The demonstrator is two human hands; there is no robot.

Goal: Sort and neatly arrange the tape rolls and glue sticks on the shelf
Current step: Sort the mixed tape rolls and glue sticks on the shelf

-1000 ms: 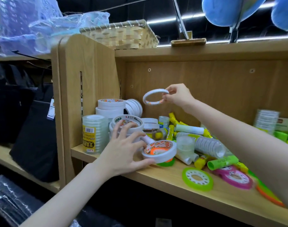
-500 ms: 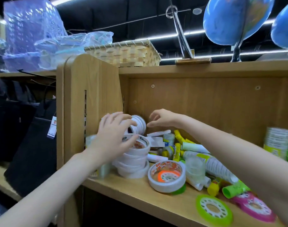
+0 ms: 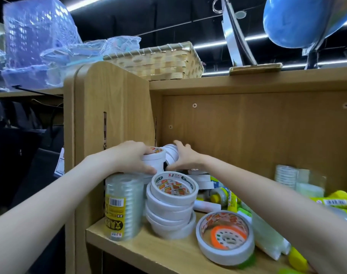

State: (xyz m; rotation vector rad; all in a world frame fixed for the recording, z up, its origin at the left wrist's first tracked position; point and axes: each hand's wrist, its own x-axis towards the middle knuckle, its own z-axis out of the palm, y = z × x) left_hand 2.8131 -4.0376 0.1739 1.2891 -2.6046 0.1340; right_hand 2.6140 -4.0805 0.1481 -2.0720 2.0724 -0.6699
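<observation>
White paper tape is under both hands at the back left corner of the shelf. The left hand has its fingers and thumb curled round the back stack of white rolls, which lie flat one on another. The right hand is just beside it and grips a row of upright rolls that stand on edge, thumb low and fingers over the top.

I judge these rolls light and stiff, with a paper face that gives good grip, so they should not slip. Flat rolls are best held by the outer wall from two sides. Upright rolls can roll away, so it seems safer to press them together from both ends.

In front stands a leaning front stack of white rolls, which looks not stable and could slide if it is pushed. Beside it, to the left, is a clear tape pack in smooth wrap, probably slippery. A wide tape roll lies flat nearer to the edge. Further right, glue sticks lie mixed in a pile. They are small round tubes, likely to roll, and are easiest to pinch at the middle.
</observation>
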